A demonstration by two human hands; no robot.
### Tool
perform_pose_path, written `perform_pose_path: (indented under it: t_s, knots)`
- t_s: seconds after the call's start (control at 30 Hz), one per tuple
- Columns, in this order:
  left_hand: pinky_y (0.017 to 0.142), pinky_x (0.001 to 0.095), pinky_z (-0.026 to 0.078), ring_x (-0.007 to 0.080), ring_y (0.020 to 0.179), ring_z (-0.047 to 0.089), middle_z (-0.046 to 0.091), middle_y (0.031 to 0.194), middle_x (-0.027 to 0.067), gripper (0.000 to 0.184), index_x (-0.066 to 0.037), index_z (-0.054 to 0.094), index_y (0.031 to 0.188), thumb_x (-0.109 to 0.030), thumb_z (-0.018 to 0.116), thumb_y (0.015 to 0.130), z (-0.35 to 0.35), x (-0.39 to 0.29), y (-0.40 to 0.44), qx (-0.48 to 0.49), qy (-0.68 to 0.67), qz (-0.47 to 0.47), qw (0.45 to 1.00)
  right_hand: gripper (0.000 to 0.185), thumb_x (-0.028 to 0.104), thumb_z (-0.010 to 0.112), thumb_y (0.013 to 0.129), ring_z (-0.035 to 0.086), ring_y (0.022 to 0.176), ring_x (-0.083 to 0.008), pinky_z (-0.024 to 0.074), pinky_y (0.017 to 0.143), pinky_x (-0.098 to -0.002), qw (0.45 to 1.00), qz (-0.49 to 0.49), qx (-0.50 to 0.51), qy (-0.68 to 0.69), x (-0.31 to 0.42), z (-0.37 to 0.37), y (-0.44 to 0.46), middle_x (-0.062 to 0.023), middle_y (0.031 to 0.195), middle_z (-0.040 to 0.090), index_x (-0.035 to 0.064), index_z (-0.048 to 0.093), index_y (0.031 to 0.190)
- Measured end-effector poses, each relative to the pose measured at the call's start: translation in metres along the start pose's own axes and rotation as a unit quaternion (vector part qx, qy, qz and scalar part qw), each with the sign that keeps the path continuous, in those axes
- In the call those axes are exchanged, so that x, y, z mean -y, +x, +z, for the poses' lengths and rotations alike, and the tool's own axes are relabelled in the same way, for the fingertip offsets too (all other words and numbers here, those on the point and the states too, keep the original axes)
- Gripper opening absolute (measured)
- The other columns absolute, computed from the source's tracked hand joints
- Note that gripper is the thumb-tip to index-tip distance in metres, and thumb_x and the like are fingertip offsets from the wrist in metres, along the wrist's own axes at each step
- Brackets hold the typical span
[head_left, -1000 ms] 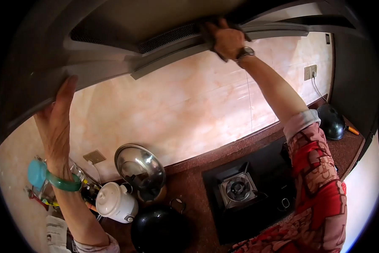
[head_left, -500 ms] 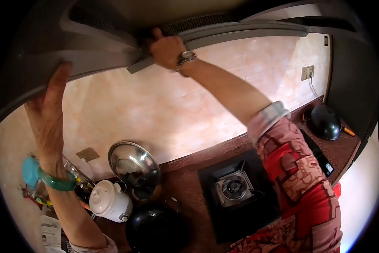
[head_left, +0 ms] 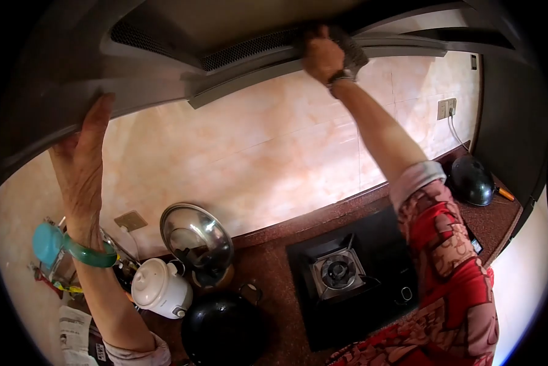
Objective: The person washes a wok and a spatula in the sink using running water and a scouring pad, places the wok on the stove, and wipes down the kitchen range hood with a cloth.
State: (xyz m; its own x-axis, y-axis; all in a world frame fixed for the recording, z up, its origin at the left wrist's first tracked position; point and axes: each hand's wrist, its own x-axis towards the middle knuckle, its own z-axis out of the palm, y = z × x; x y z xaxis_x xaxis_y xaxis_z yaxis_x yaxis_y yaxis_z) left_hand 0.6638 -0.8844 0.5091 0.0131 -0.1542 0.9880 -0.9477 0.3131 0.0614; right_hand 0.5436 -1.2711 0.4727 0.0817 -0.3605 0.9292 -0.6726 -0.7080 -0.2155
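Overhead, a grey range hood (head_left: pixel 139 94) spans the top of the view, with dark mesh strips along its underside. My left hand (head_left: pixel 85 152), with a green bangle at the wrist, grips the hood's lower left edge; its thumb lies on the front and the other fingers are mostly hidden. Against the hood's underside, right of the middle, my right hand (head_left: pixel 324 60) presses a dark cloth (head_left: pixel 352 52). A watch is on that wrist. The right fingers are bent over the cloth and partly blurred.
Below are a black gas stove (head_left: pixel 338 271), a black wok (head_left: pixel 222 329), a steel lid (head_left: pixel 197 235) leaning at the wall and a white rice cooker (head_left: pixel 161 288). A dark pan (head_left: pixel 472 181) with an orange handle stands at the right, below a wall socket (head_left: pixel 446 109).
My right hand first moved left along the hood with the cloth, then back to the right. My left hand has stayed on the hood's edge. The view has shifted slightly.
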Motion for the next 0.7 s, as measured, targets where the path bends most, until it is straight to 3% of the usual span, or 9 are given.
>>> perform_pose_path:
  t_s: [0.07,0.3,0.43,0.5,0.63,0.7]
  knots:
    - [0.081,0.024,0.043,0.0124,0.087,0.055,0.06,0.097,0.0049,0.029,-0.001,0.057,0.103,-0.008,0.067,0.077,0.002,-0.001,-0.001,-0.006,-0.011,0.002,1.0,0.025,0.011,0.055,0.071,0.061,0.08,-0.0349,0.0496,0.069,-0.0436,0.997,-0.022,0.075,0.014,0.048,-0.012,-0.006,-0.0199,0.099,0.056,0.0094,0.058,0.096]
    - [0.081,0.0236,0.042,0.0127,0.086,0.055,0.06,0.096,0.0055,0.028,0.001,0.057,0.101,-0.009,0.067,0.076,0.002,-0.003,-0.003,-0.012,-0.012,-0.032,0.999,0.033,0.009,0.058,0.066,0.062,0.072,-0.0334,0.0506,0.063,-0.0408,0.974,-0.162,-0.005,0.158,0.158,0.016,-0.023,-0.0157,0.084,0.06,0.0128,0.061,0.098]
    - [0.081,0.0241,0.042,0.0129,0.087,0.054,0.06,0.095,0.005,0.029,0.001,0.057,0.101,-0.01,0.068,0.076,0.001,-0.001,-0.001,-0.004,-0.012,-0.027,1.0,0.038,0.011,0.059,0.066,0.062,0.069,-0.0291,0.0501,0.061,-0.0396,0.977,-0.203,0.03,0.061,0.144,0.0,-0.013,-0.0152,0.086,0.059,0.0145,0.058,0.104]
    - [0.082,0.0244,0.042,0.0127,0.086,0.054,0.06,0.093,0.0041,0.027,0.001,0.057,0.1,-0.01,0.067,0.077,0.002,-0.006,-0.001,0.007,0.0,0.003,1.0,0.041,0.012,0.059,0.066,0.063,0.069,-0.0264,0.0494,0.058,-0.0381,0.954,-0.287,0.075,-0.039,0.128,-0.016,-0.005,-0.0138,0.088,0.059,0.0164,0.056,0.107]
    - [0.082,0.0242,0.042,0.0119,0.087,0.054,0.059,0.095,0.004,0.028,0.0,0.057,0.102,-0.009,0.066,0.078,0.005,-0.008,0.0,-0.017,-0.059,-0.007,0.998,0.035,0.015,0.06,0.068,0.063,0.069,-0.0269,0.0497,0.058,-0.0383,0.956,-0.289,0.01,-0.052,0.102,-0.024,-0.006,-0.0121,0.083,0.062,0.0138,0.057,0.103]
    - [0.082,0.0241,0.042,0.0116,0.088,0.054,0.058,0.099,0.0043,0.03,0.0,0.055,0.105,-0.008,0.066,0.078,-0.001,-0.004,0.001,0.013,-0.033,-0.008,0.999,0.03,0.02,0.06,0.072,0.063,0.072,-0.0283,0.0501,0.059,-0.04,0.959,-0.24,0.116,-0.094,0.077,-0.035,-0.002,-0.0123,0.078,0.064,0.0108,0.057,0.099]
